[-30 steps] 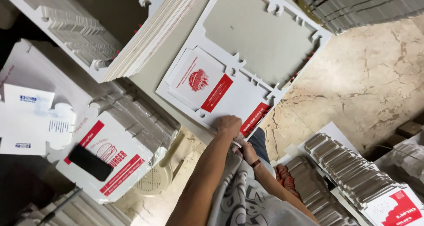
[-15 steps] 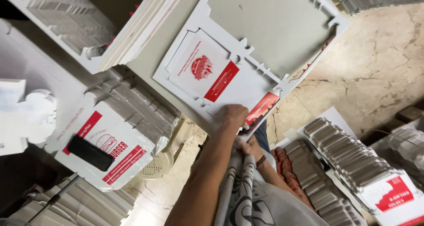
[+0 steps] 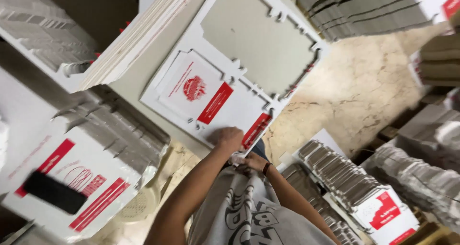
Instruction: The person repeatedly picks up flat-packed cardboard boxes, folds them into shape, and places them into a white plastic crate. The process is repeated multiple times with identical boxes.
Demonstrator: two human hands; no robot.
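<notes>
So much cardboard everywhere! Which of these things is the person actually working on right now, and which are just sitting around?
In hand:
- flat white box blank with red print, lying on the table
- left hand, pressing its near edge
- right hand, just below that edge

Lying about:
- stack of flat blanks
- stack of folded boxes
- black object on that stack
- rows of blanks on the floor

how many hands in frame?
2, both the person's own. Left hand lies flat on the near edge of the flat white carton blank. Right hand sits just below that edge, by the grey shirt; its fingers are partly hidden.
</notes>
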